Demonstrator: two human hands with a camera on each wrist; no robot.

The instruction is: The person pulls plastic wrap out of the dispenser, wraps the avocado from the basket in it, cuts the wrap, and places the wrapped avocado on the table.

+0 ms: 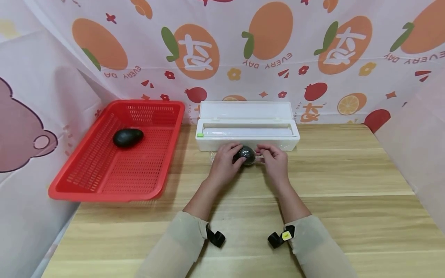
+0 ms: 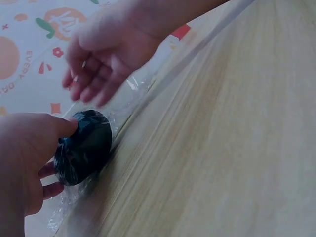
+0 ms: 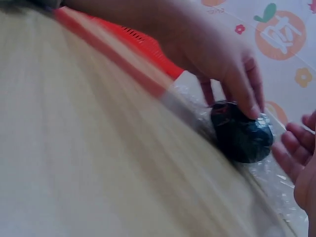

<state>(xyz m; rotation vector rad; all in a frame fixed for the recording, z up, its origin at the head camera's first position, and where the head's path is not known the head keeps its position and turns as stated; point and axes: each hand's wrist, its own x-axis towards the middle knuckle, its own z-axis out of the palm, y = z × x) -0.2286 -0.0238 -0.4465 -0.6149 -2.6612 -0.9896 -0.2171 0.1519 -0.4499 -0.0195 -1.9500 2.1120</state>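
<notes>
A dark avocado (image 1: 247, 155) wrapped in clear cling film lies on the table in front of the white film dispenser box (image 1: 248, 144). My left hand (image 1: 224, 162) holds it from the left, thumb on the near side and fingers over the far side. To its right is my right hand (image 1: 276, 164), fingers loosely bent beside the loose end of the film. In the left wrist view a small gap separates the right hand (image 2: 111, 54) from the wrapped avocado (image 2: 86, 145). Crinkled cling film (image 3: 274, 185) sticks out under the right hand in the right wrist view.
At the left stands a red plastic basket (image 1: 166, 154) with another dark avocado (image 1: 128, 138) in it. The dispenser's lid (image 1: 246, 109) is up, leaning toward the fruit-printed cloth (image 1: 229, 85) behind. Bare wooden table (image 1: 347, 224) extends to the right.
</notes>
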